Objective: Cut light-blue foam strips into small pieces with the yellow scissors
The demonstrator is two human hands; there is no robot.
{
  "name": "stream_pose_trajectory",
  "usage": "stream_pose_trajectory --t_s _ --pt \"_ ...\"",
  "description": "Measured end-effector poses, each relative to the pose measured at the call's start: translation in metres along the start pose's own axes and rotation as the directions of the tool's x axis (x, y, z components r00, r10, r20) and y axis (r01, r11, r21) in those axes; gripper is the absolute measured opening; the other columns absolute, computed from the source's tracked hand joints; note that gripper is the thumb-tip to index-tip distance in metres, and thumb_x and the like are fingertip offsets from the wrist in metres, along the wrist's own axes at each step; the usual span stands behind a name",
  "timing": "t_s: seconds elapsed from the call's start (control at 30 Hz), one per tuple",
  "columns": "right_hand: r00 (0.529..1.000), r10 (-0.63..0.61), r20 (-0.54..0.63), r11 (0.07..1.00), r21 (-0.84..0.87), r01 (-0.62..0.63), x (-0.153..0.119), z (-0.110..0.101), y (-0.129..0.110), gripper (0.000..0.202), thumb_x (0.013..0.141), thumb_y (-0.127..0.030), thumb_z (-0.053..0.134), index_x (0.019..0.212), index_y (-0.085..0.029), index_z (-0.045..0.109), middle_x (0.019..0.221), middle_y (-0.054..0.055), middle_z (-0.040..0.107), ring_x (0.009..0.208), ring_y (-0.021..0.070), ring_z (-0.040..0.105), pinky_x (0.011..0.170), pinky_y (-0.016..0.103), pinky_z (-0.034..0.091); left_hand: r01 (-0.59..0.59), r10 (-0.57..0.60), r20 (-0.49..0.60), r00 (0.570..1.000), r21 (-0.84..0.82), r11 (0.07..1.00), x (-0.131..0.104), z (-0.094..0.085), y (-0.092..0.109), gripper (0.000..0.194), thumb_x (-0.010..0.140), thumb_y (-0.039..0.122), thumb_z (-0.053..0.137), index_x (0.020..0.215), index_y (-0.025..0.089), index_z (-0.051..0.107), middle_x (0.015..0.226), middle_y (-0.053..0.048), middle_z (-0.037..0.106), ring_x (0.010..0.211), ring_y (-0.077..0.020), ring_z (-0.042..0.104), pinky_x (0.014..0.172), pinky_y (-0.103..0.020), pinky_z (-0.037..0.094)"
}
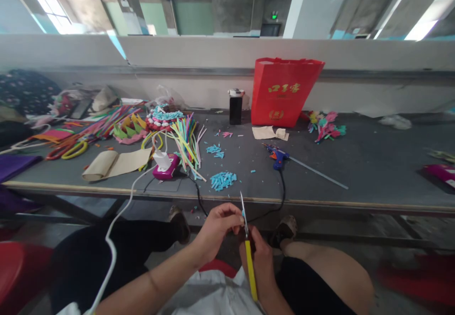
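My right hand is closed around a pair of yellow-handled scissors, their blades pointing up toward the table edge. Just left of the blades, my left hand pinches a small light-blue piece, mostly hidden by the fingers. Both hands are above my lap, in front of the table. Beyond them on the tabletop lies a pile of short blue cut pieces, with a smaller blue pile behind it. A few pink bits lie farther back.
A blue glue gun with a long glue stick lies right of the piles. Left are a purple power socket, colourful strips and a fabric roll. A red bag and black bottle stand behind. A white cable hangs left.
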State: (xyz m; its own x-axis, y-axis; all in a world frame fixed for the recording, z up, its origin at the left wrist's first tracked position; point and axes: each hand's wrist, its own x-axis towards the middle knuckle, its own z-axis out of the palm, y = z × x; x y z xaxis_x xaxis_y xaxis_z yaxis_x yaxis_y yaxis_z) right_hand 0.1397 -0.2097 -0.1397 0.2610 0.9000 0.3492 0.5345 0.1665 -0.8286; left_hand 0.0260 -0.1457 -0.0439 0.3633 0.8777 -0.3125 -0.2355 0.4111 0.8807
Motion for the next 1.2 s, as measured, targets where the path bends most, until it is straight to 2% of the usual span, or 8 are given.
stream_pose_trajectory --t_s 0.2,0.3,0.5,0.67,0.87,0.97,1.2 --pt "0.998 0.054 0.008 0.998 -0.009 -0.054 0.004 0.000 -0.006 0.021 0.083 -0.026 0.049 0.091 -0.017 0.066 0.060 -0.001 0.065 0.047 0.0119 0.058 0.046 0.018 0.045 0.032 -0.030 0.027 0.999 -0.062 0.998 0.000 -0.002 0.002 0.007 0.066 0.014 0.069 0.068 0.014 0.062 0.060 0.001 0.059 0.050 -0.0067 0.048 0.054 -0.020 0.035" --pt "0.997 0.065 0.029 0.998 0.000 -0.065 0.004 0.002 -0.006 0.023 0.082 -0.029 0.050 0.095 -0.016 0.065 0.063 0.000 0.066 0.049 0.0131 0.060 0.047 0.018 0.046 0.043 -0.042 0.017 0.999 -0.085 0.995 0.001 -0.003 0.005 0.007 0.066 0.014 0.068 0.068 0.014 0.062 0.060 0.001 0.059 0.049 -0.0067 0.048 0.053 -0.020 0.035" --pt "0.992 0.050 0.114 0.998 0.027 -0.053 0.001 0.002 -0.006 0.026 0.078 -0.021 0.051 0.101 -0.015 0.061 0.069 0.001 0.066 0.054 0.0140 0.061 0.054 0.020 0.050 0.003 -0.003 0.006 1.000 -0.083 0.997 0.003 -0.002 0.010 0.008 0.066 0.015 0.070 0.069 0.014 0.064 0.062 0.001 0.058 0.051 -0.0071 0.048 0.054 -0.021 0.038" --pt "0.994 -0.001 0.109 1.000 0.019 -0.001 0.001 0.000 -0.005 0.029 0.078 -0.020 0.049 0.104 -0.016 0.062 0.073 0.002 0.068 0.059 0.0142 0.063 0.057 0.021 0.051 -0.025 0.025 -0.008 1.000 -0.075 0.997 0.003 -0.003 0.011 0.006 0.065 0.014 0.069 0.068 0.014 0.064 0.064 0.001 0.059 0.052 -0.0069 0.048 0.054 -0.021 0.038" --pt "0.996 -0.010 0.086 1.000 -0.001 0.011 -0.002 0.004 0.004 0.020 0.080 -0.021 0.048 0.090 -0.016 0.065 0.058 -0.002 0.062 0.046 0.0108 0.054 0.046 0.017 0.044 -0.016 0.015 -0.016 1.000 -0.080 0.997 0.003 -0.006 0.007 0.007 0.065 0.014 0.069 0.069 0.014 0.064 0.064 0.001 0.059 0.051 -0.0064 0.047 0.054 -0.021 0.037" --pt "0.996 0.002 0.089 1.000 0.001 -0.002 -0.002 0.005 0.004 0.023 0.083 -0.024 0.048 0.091 -0.015 0.067 0.056 -0.003 0.061 0.043 0.0107 0.053 0.044 0.017 0.042 -0.006 0.005 -0.017 1.000 -0.088 0.996 0.004 -0.007 0.006 0.007 0.065 0.014 0.069 0.070 0.014 0.064 0.064 0.001 0.059 0.051 -0.0065 0.047 0.054 -0.021 0.037" --pt "0.992 0.048 0.112 0.998 0.024 -0.051 -0.002 0.000 -0.010 0.031 0.090 -0.037 0.046 0.096 -0.015 0.068 0.068 0.002 0.068 0.051 0.0120 0.059 0.050 0.018 0.046 -0.001 0.001 -0.005 1.000 -0.092 0.996 0.006 -0.010 0.001 0.006 0.066 0.016 0.068 0.067 0.014 0.062 0.062 0.002 0.057 0.051 -0.0071 0.047 0.054 -0.021 0.037"
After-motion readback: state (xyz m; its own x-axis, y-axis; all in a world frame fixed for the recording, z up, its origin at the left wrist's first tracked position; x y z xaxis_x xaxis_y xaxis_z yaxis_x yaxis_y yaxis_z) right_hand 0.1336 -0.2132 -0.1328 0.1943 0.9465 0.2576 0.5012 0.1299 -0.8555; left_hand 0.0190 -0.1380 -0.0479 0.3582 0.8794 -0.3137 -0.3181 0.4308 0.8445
